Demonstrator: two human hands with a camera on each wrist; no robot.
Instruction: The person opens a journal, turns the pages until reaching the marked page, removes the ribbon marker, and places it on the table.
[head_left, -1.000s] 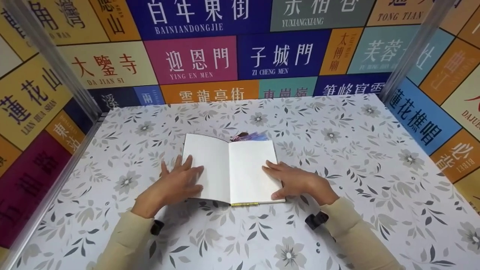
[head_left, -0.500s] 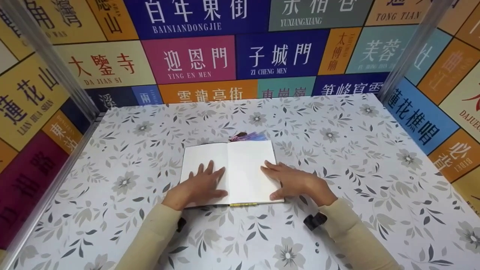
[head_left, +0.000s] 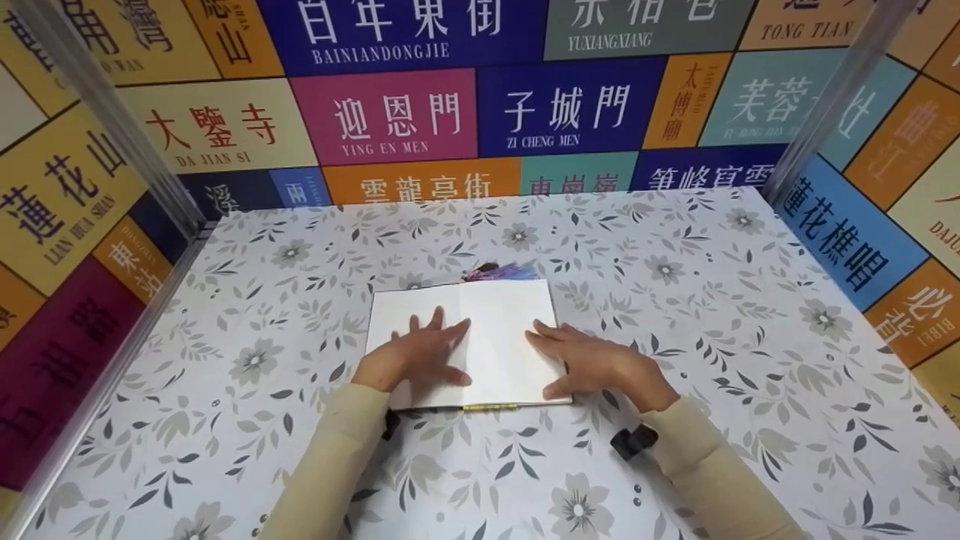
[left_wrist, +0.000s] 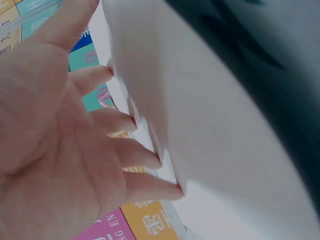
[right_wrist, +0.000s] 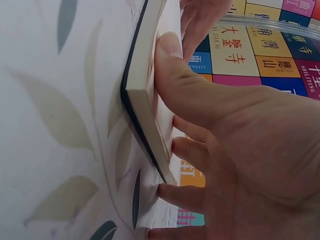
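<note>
I see one notebook [head_left: 506, 345] lying opened mid-table, where the left hand [head_left: 420, 352] at its 9 o'clock and the right hand [head_left: 589, 364] at 3 rest with fingers spread, gripping nothing, I judge to keep it flat. I count two hands, two facing pages that look blank, one purple-blue tassel-like piece [head_left: 506, 271] beyond 1 o'clock, and one yellow strip [head_left: 489, 407] near 6.

Head view bright, the pages [head_left: 506, 330] nearly washed out; both wrist views (the left partly blurred) look dimmer.
</note>
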